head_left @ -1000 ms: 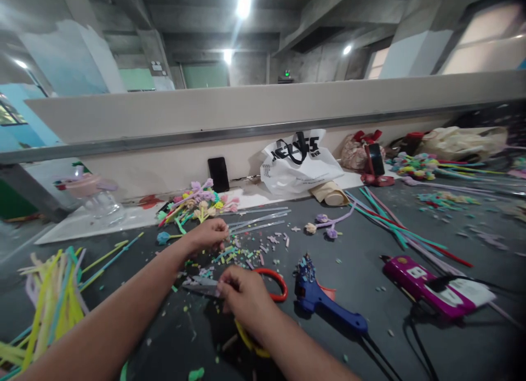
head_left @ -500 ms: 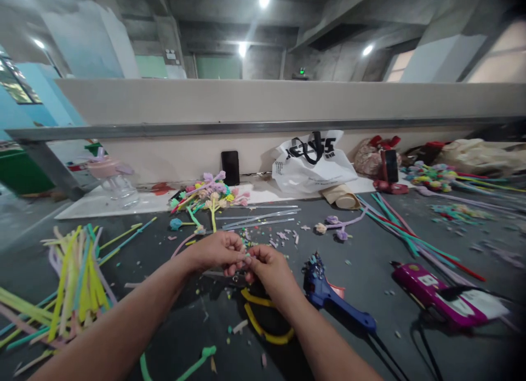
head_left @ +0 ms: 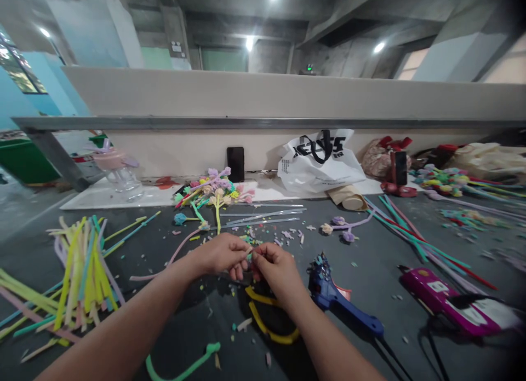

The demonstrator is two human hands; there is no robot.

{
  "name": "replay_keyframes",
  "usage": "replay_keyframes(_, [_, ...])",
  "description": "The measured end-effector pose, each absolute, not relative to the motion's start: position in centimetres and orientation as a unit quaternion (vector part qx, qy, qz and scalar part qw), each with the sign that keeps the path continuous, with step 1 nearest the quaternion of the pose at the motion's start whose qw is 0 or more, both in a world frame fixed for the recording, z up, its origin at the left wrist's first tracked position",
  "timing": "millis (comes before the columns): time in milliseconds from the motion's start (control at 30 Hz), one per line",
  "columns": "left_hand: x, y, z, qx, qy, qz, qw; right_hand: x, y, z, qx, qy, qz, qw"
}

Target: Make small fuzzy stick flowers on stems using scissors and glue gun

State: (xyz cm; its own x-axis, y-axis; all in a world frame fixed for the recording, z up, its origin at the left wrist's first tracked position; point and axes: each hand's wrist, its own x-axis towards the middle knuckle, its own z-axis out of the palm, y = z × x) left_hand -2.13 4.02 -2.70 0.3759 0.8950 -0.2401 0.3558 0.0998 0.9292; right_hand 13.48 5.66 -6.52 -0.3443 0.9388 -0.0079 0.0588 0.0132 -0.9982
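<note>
My left hand and my right hand meet over the dark table, fingertips pinched together on a small pale piece of pipe cleaner. A pink pipe cleaner trails away to the left from under my left hand. Below my right hand lies a yellow-handled tool. Small coloured cuttings are scattered just beyond my fingers. A bunch of finished pipe-cleaner flowers lies further back.
A blue glue gun lies right of my right hand, a magenta device further right. Yellow and green pipe cleaners are heaped at the left. A white bag, a black phone and a clear jar stand along the wall.
My right hand left the red-handled scissors and came up to meet my left hand. Both now pinch a small piece between them. The view shifted left.
</note>
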Motion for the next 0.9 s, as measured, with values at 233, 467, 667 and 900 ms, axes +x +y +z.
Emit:
replay_keyframes(233, [-1.4,3.2,-3.1,0.696,0.508,0.234,0.451,13.1,5.2,-6.3,-0.418,-0.588,0.579,0.38])
replay_keyframes(467, [-2.5,4.2,-2.9,0.71,0.605,0.228,0.281,14.6,6.5,-5.9,-0.445,-0.545,0.541,0.461])
replay_keyframes(667, [-3.8,6.8,-3.5,0.736,0.626,0.177,0.184,15.1,7.0,-5.5,-0.441,-0.521,0.525,0.508])
replay_keyframes(900, [-2.3,8.4,-4.8,0.766,0.613,0.134,0.138,14.9,6.9,-5.6,-0.435,-0.495,0.541,0.523])
